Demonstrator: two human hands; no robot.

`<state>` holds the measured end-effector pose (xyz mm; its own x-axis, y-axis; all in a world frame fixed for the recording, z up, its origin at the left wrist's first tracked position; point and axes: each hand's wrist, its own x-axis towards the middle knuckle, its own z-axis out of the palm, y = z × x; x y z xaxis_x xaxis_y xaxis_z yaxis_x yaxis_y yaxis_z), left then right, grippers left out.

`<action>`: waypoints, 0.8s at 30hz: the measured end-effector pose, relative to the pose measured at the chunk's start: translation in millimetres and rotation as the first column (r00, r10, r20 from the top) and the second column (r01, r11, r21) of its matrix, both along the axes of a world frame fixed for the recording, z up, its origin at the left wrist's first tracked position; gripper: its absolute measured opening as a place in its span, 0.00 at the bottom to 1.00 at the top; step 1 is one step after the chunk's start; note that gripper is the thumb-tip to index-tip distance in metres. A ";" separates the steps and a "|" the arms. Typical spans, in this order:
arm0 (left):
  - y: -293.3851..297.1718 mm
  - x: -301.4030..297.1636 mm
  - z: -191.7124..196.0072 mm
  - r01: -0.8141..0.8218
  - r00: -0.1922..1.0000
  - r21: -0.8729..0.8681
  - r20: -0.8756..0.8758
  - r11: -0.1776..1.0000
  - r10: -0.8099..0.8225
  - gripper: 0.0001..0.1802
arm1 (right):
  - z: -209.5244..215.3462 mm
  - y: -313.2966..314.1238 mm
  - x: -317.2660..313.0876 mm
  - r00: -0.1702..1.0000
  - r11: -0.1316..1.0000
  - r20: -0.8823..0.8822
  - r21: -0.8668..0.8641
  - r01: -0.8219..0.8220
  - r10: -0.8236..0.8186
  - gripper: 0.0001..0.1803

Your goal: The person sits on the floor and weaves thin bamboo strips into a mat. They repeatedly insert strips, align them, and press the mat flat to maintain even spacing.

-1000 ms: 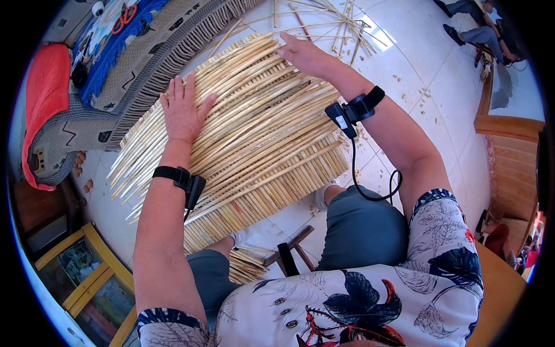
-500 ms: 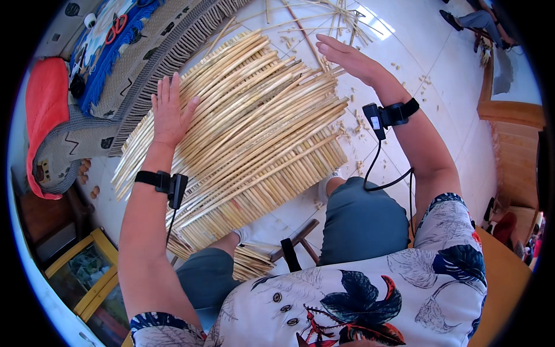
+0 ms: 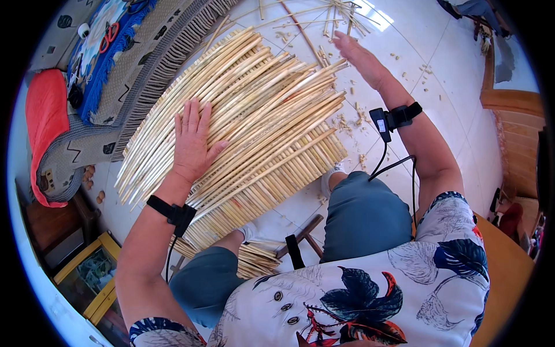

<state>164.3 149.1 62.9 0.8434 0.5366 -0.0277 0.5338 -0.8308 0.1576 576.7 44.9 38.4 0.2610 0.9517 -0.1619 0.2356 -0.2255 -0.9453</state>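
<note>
In the head view, the left grip (image 3: 193,147) was palm down over loose pale stalks (image 3: 263,110), thumb spread from its fingers, clamped on nothing; contact was hard to judge. The stalks stretched either side of it, across a slatted mat (image 3: 283,176). The right grip (image 3: 363,62), flat and unclenched, hung beyond their right ends, above tiled floor (image 3: 439,124).

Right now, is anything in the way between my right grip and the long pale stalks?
Nothing visible stands between your right grip and the long pale stalks; it hovers just past their right ends. Your left grip lies over them.
</note>
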 end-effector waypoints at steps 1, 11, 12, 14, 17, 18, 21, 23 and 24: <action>-1.9 1.9 -0.6 -0.005 1.000 -0.002 0.000 1.000 0.005 0.44 | 3.2 0.4 -7.4 0.999 0.998 0.014 -0.043 -0.052 0.052 0.39; -6.2 11.9 -6.1 -0.039 0.999 0.030 0.010 0.999 0.038 0.44 | 16.0 19.5 -58.3 0.920 0.926 0.117 -0.106 -0.363 0.374 0.41; -5.9 12.3 -6.0 -0.040 0.999 0.027 0.010 0.999 0.040 0.44 | 15.2 21.4 -58.7 0.907 0.915 0.132 -0.120 -0.385 0.399 0.41; -5.6 11.9 -6.4 -0.041 0.999 0.026 0.017 0.999 0.041 0.45 | 13.1 23.5 -58.1 0.907 0.914 0.125 -0.108 -0.391 0.403 0.41; -5.3 12.9 -4.3 -0.058 0.998 0.004 0.032 0.998 0.058 0.46 | 12.3 25.7 -57.6 0.907 0.919 0.149 -0.069 -0.389 0.395 0.40; -5.2 13.5 -3.6 -0.066 0.997 -0.006 0.038 0.998 0.066 0.46 | 12.3 26.3 -58.0 0.907 0.921 0.162 -0.052 -0.386 0.389 0.40; -4.9 11.7 -7.2 -0.065 0.997 0.016 0.033 0.998 0.064 0.47 | 11.0 30.6 -64.5 0.866 0.891 0.212 -0.088 -0.445 0.453 0.40; -5.4 11.1 -7.4 -0.066 0.997 0.011 0.036 0.998 0.065 0.47 | 12.6 32.1 -67.7 0.854 0.885 0.234 -0.081 -0.459 0.465 0.40; -5.7 10.9 -7.4 -0.067 0.997 0.009 0.038 0.998 0.066 0.47 | 13.5 33.1 -69.1 0.848 0.881 0.245 -0.078 -0.467 0.471 0.40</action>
